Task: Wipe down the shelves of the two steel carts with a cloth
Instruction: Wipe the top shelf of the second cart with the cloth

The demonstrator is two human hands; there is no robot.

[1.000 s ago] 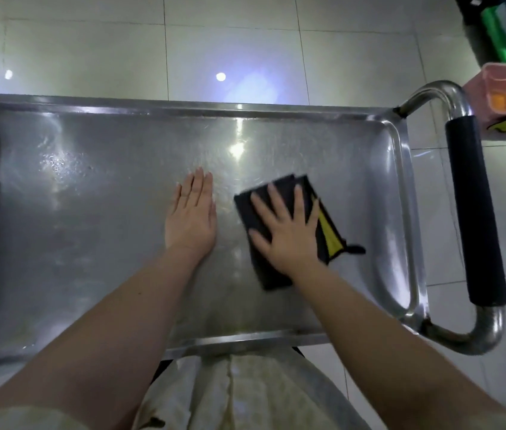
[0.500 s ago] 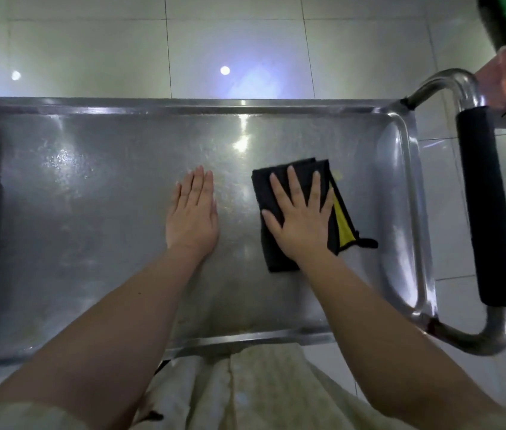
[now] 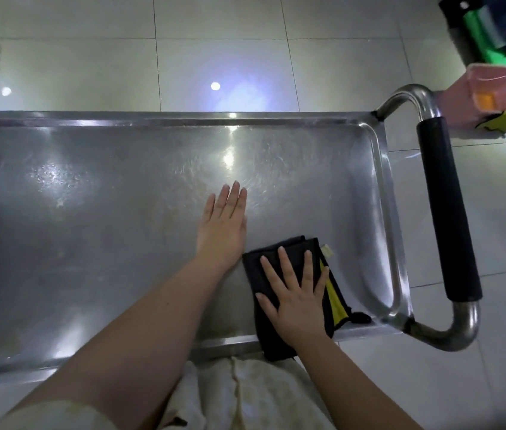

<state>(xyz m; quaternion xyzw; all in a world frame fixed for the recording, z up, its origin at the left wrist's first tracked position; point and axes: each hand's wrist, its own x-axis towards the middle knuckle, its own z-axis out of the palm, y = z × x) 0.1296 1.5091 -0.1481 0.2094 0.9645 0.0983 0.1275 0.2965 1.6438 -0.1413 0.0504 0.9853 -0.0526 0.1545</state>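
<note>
At the near edge, right end: a folded black cloth (image 3: 253,271) with a yellow border lies flat on the steel shelf (image 3: 90,243). Its near end laps over the rim, and its long axis runs near to far, slightly tilted.
Right hand: the right hand (image 3: 296,299) lies flat on the cloth. Its fingers are straight, spread apart and aimed at the far edge, pressing rather than gripping.
Left hand: the left hand (image 3: 222,231) is farther in, just beside the cloth's far left corner. Its palm is on bare steel, fingers straight and close together, holding nothing.
Relation for the coming stroke: the cloth sits directly under the right palm, so that hand is likely the driver. Most of the shelf lies beyond its fingertips and away to the left. A leftward sweep would meet the left hand, so a push along the cloth's long axis looks freer.
Right edge: a handle (image 3: 447,209) with a black grip stands just past it.
Beyond the far edge: tiled floor (image 3: 214,57), and a pink container (image 3: 487,97) off the far right corner.
</note>
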